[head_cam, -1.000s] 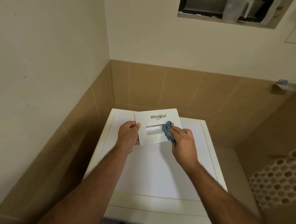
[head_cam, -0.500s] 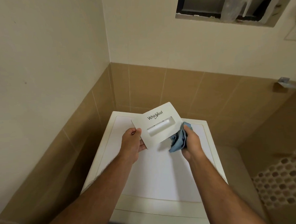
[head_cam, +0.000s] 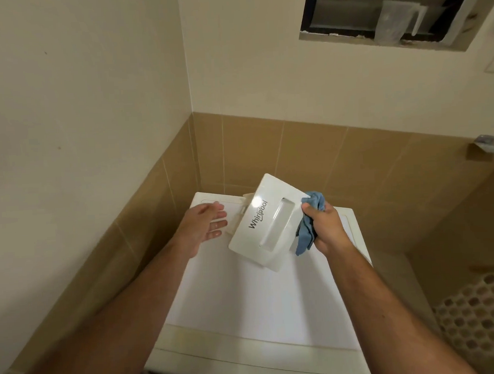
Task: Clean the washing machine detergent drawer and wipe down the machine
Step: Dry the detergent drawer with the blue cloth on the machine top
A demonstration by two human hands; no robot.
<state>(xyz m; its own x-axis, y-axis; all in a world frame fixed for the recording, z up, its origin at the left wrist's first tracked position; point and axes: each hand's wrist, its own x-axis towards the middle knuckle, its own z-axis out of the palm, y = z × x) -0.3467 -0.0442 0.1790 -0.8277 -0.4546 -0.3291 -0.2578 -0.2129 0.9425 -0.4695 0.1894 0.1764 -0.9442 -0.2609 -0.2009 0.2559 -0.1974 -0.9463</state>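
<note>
Partly hidden drawer point(head_cam: 266, 223) — right hand point(head_cam: 326, 228) grips it with cloth point(head_cam: 307, 236); left hand point(head_cam: 203, 226) spread.

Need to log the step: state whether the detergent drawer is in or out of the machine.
Out. The detergent drawer is held tilted above the washing machine top, gripped with the blue cloth by the right hand.

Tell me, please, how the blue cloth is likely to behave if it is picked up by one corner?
The blue cloth would probably hang limp: it bunches and droops below the right hand that grips it. It looks light, since a loose end dangles without pulling the fist down. It seems unlikely to slip, being soft fabric against the glossy detergent drawer.
</note>
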